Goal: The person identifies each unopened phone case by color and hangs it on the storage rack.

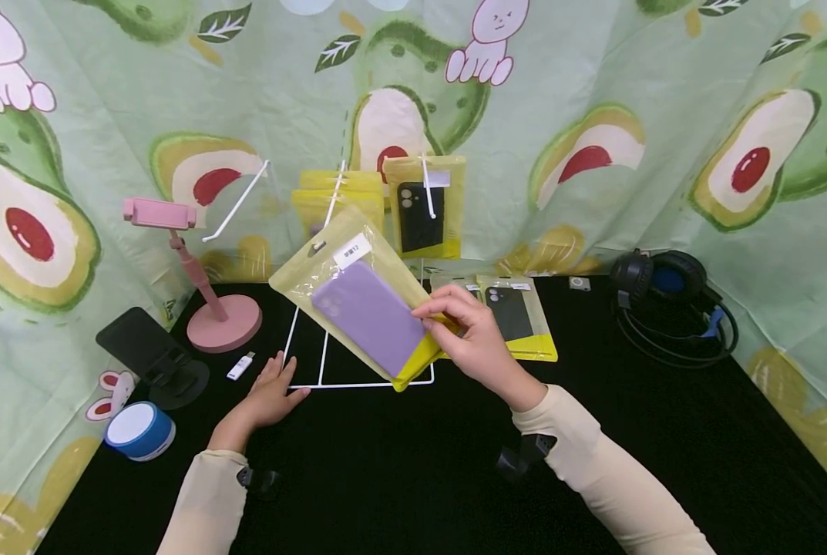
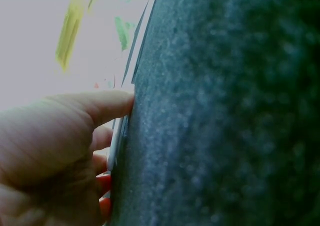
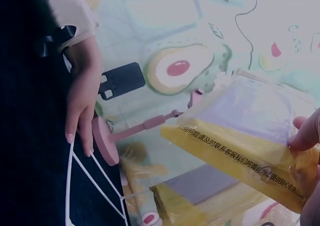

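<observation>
My right hand [image 1: 463, 327] pinches the lower corner of a yellow-edged clear bag holding a purple phone case [image 1: 368, 314], lifted and tilted over a white wire rack [image 1: 330, 339]. In the right wrist view the same bag [image 3: 240, 136] fills the right side, with my fingertips [image 3: 304, 134] on its edge. My left hand [image 1: 269, 395] lies flat on the black table, fingers straight, touching the rack's base wire [image 3: 72, 161]. Another bag with a black phone case [image 1: 423, 208] hangs on the rack's hook. A third bag with a black case [image 1: 513, 314] lies on the table behind my right hand.
A pink phone stand [image 1: 205, 301], a black phone holder [image 1: 151, 356], a small white USB stick [image 1: 240, 366] and a blue-and-white round speaker [image 1: 139, 430] sit at the left. Black headphones [image 1: 670, 297] lie at the right. Avocado-print cloth [image 1: 663, 154] walls the back and sides.
</observation>
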Demonstrator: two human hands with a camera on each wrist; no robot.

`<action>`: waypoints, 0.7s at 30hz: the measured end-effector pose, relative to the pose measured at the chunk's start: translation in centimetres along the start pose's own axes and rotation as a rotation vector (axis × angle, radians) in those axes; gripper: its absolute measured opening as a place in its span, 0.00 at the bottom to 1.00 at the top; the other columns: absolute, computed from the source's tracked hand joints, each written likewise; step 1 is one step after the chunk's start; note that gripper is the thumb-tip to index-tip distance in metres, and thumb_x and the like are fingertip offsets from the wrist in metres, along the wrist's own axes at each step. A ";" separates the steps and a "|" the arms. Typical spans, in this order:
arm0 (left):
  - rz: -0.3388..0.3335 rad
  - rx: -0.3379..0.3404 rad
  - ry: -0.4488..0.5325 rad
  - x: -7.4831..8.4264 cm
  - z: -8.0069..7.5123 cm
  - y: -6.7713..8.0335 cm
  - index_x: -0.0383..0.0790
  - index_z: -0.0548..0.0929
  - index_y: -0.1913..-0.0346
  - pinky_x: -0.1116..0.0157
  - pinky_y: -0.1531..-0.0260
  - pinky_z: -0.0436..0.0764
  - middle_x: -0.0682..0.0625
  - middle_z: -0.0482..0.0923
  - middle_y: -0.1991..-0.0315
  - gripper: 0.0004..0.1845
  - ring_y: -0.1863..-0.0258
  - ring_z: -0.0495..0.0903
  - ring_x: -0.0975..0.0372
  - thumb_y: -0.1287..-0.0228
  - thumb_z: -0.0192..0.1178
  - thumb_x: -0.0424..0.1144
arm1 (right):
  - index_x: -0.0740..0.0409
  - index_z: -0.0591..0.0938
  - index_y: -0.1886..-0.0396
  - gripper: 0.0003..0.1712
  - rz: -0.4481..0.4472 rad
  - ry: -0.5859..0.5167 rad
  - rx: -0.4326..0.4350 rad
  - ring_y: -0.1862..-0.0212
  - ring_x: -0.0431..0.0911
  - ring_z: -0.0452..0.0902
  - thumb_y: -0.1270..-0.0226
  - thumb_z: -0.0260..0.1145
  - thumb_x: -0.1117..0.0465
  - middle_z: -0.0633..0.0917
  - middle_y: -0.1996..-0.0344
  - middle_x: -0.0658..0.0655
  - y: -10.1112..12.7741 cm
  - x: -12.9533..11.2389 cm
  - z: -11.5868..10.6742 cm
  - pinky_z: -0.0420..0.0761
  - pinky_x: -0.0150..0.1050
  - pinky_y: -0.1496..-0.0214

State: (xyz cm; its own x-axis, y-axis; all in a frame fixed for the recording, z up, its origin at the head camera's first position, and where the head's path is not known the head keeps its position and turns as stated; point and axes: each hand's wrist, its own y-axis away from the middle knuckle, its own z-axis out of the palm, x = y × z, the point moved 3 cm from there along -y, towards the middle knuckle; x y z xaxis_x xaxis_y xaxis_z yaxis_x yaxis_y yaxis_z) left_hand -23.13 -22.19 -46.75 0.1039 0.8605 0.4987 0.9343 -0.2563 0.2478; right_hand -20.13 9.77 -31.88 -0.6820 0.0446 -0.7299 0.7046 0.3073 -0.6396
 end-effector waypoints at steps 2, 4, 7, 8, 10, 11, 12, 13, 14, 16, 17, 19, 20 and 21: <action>-0.007 -0.003 0.000 0.0 0.0 0.0 0.23 0.49 0.30 0.38 0.35 0.40 0.25 0.32 0.29 0.38 0.30 0.33 0.35 0.29 0.50 0.45 | 0.68 0.83 0.62 0.08 0.032 -0.016 0.004 0.58 0.48 0.74 0.39 0.60 0.77 0.77 0.61 0.60 -0.3 0.4 0.2 0.83 0.38 0.60; -0.011 -0.006 -0.002 0.1 0.0 0.0 0.23 0.49 0.30 0.38 0.35 0.41 0.25 0.32 0.29 0.38 0.30 0.33 0.34 0.29 0.50 0.46 | 0.68 0.83 0.62 0.08 0.064 -0.023 0.016 0.57 0.48 0.74 0.38 0.60 0.77 0.76 0.61 0.60 -0.5 0.9 0.3 0.83 0.38 0.59; -0.018 -0.015 -0.002 0.2 -0.1 0.1 0.23 0.50 0.30 0.38 0.35 0.41 0.25 0.32 0.29 0.38 0.30 0.34 0.34 0.29 0.50 0.46 | 0.68 0.83 0.62 0.07 0.113 -0.019 0.051 0.57 0.48 0.74 0.38 0.60 0.76 0.77 0.60 0.61 -0.5 1.8 0.6 0.82 0.36 0.58; -0.021 -0.017 -0.002 0.3 -0.2 0.2 0.23 0.50 0.30 0.38 0.35 0.41 0.25 0.32 0.29 0.38 0.30 0.33 0.34 0.29 0.50 0.46 | 0.69 0.83 0.62 0.07 0.129 -0.017 0.068 0.57 0.48 0.74 0.38 0.61 0.76 0.77 0.60 0.61 -0.6 2.2 0.7 0.82 0.35 0.57; -0.025 -0.020 -0.002 0.4 -0.2 0.3 0.23 0.49 0.30 0.38 0.35 0.40 0.25 0.32 0.29 0.38 0.30 0.33 0.34 0.29 0.50 0.46 | 0.69 0.83 0.63 0.07 0.161 -0.021 0.100 0.57 0.48 0.74 0.38 0.61 0.76 0.77 0.60 0.62 -1.0 3.1 1.1 0.81 0.33 0.56; -0.028 -0.023 -0.003 0.4 -0.3 0.3 0.23 0.49 0.29 0.38 0.35 0.40 0.25 0.32 0.29 0.38 0.30 0.33 0.34 0.29 0.50 0.46 | 0.70 0.83 0.63 0.07 0.178 -0.026 0.119 0.56 0.48 0.74 0.39 0.61 0.76 0.77 0.60 0.62 -1.2 3.5 1.2 0.81 0.32 0.56; -0.028 -0.023 -0.003 0.4 -0.3 0.3 0.23 0.49 0.29 0.38 0.35 0.40 0.25 0.32 0.29 0.38 0.30 0.33 0.34 0.29 0.50 0.46 | 0.70 0.83 0.63 0.06 0.192 -0.020 0.139 0.57 0.48 0.74 0.39 0.61 0.76 0.77 0.60 0.62 -1.5 4.0 1.4 0.80 0.31 0.57; -0.028 -0.023 -0.005 0.4 -0.4 0.3 0.23 0.49 0.29 0.38 0.35 0.40 0.25 0.31 0.29 0.38 0.30 0.33 0.34 0.29 0.50 0.47 | 0.71 0.83 0.63 0.06 0.207 -0.023 0.158 0.56 0.48 0.75 0.39 0.62 0.76 0.77 0.61 0.62 -1.8 4.5 1.5 0.80 0.30 0.57; -0.031 -0.025 -0.007 0.4 -0.3 0.2 0.23 0.49 0.29 0.38 0.35 0.40 0.25 0.31 0.29 0.38 0.30 0.33 0.35 0.29 0.50 0.47 | 0.71 0.83 0.63 0.06 0.218 -0.026 0.176 0.56 0.48 0.75 0.39 0.62 0.76 0.77 0.61 0.62 -2.1 4.9 1.7 0.80 0.29 0.57; -0.038 -0.027 -0.006 0.3 -0.3 0.1 0.24 0.49 0.29 0.38 0.35 0.40 0.26 0.31 0.29 0.38 0.30 0.33 0.35 0.29 0.50 0.47 | 0.72 0.83 0.63 0.06 0.230 -0.014 0.207 0.56 0.49 0.76 0.39 0.62 0.75 0.77 0.62 0.63 -2.9 5.7 2.0 0.79 0.27 0.58; -0.040 -0.029 -0.006 0.3 -0.3 0.1 0.24 0.49 0.29 0.38 0.35 0.40 0.26 0.31 0.29 0.39 0.30 0.33 0.35 0.29 0.50 0.48 | 0.73 0.83 0.63 0.06 0.232 -0.006 0.220 0.56 0.50 0.77 0.39 0.63 0.75 0.77 0.62 0.64 -3.2 6.0 2.1 0.78 0.26 0.59; -0.042 -0.028 -0.005 0.2 -0.2 0.0 0.24 0.49 0.29 0.38 0.35 0.40 0.26 0.31 0.29 0.39 0.30 0.32 0.35 0.29 0.50 0.48 | 0.73 0.83 0.62 0.07 0.230 0.002 0.239 0.55 0.51 0.77 0.39 0.63 0.75 0.77 0.63 0.65 -3.8 6.7 2.5 0.77 0.24 0.59; -0.044 -0.027 -0.003 0.2 -0.1 0.0 0.24 0.49 0.29 0.38 0.35 0.40 0.26 0.31 0.29 0.39 0.30 0.32 0.35 0.29 0.50 0.48 | 0.74 0.83 0.62 0.07 0.225 0.007 0.246 0.55 0.52 0.77 0.40 0.63 0.75 0.77 0.63 0.67 -4.1 7.0 2.7 0.76 0.23 0.60; -0.042 -0.025 -0.003 0.2 -0.1 0.0 0.24 0.49 0.29 0.38 0.35 0.40 0.26 0.31 0.29 0.39 0.30 0.33 0.35 0.29 0.50 0.47 | 0.74 0.82 0.62 0.07 0.223 0.016 0.253 0.56 0.53 0.76 0.40 0.63 0.75 0.77 0.63 0.67 -4.3 7.3 2.9 0.75 0.23 0.61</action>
State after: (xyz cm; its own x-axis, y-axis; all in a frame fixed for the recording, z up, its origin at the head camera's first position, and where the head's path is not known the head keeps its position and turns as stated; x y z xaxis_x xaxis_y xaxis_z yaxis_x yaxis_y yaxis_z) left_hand -23.16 -22.06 -46.57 0.0662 0.8720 0.4851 0.9290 -0.2313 0.2890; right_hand -27.57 5.99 -35.10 -0.5076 0.1000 -0.8558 0.8615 0.0431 -0.5059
